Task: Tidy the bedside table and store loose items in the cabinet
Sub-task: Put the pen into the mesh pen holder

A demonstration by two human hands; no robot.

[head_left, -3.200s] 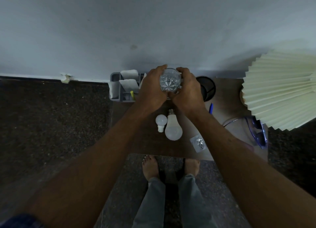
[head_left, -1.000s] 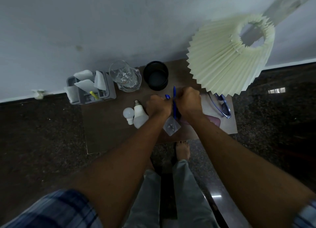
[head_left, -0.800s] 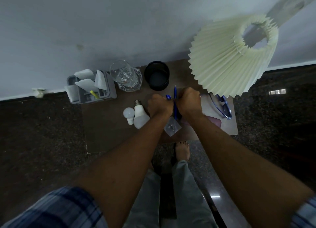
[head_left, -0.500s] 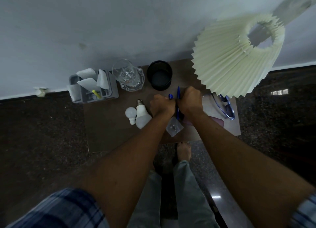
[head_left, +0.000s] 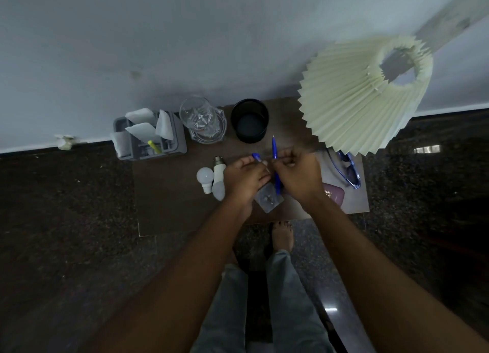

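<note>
Over the middle of the brown bedside table (head_left: 169, 209), my right hand (head_left: 299, 178) grips a blue pen (head_left: 274, 149) upright, tip toward the wall. My left hand (head_left: 244, 178) pinches a small blue pen cap (head_left: 256, 156) just left of the pen. Under my hands lies a clear packet (head_left: 268, 199) with small metal bits. Two white light bulbs (head_left: 211, 179) lie left of my left hand. A black cup (head_left: 250, 123) and a clear glass (head_left: 202, 119) stand at the back.
A grey organiser (head_left: 148, 138) with folded papers sits at the back left corner. A pleated cream lampshade (head_left: 362, 96) overhangs the right side. Blue-framed glasses (head_left: 348, 171) and a maroon case (head_left: 333, 195) lie at the right. My bare feet stand below the table's front edge.
Earlier both hands held the glass near the wall; it now stands at the back. My hands have come to the middle and picked up the pen and cap, fingers loosening slightly.
</note>
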